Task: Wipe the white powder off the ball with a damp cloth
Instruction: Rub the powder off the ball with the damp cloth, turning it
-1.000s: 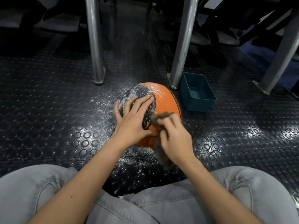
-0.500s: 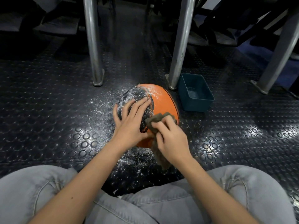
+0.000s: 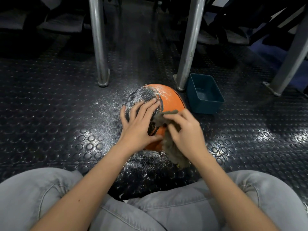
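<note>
Ball, orange with a dark panel, sits on a black studded floor at the middle of the view, just in front of a seated person's knees. White powder dusts the ball's far top. More powder lies scattered on the floor to the ball's left and on its near side.

The left hand lies flat on the dark panel, fingers straight and spread, thumb along the near side of the ball. The right hand, slightly blurred, grips a grey-brown cloth. It presses the bunched top end against the ball just right of the left hand's fingers. The rest of the cloth hangs below the wrist toward the floor.

A dark teal tub, open at the top, stands just right of the ball; whether the two touch cannot be told. A metal leg stands on the far side between ball and tub. Another leg stands far left and a third far right. Light grey jeans fill the near edge.
</note>
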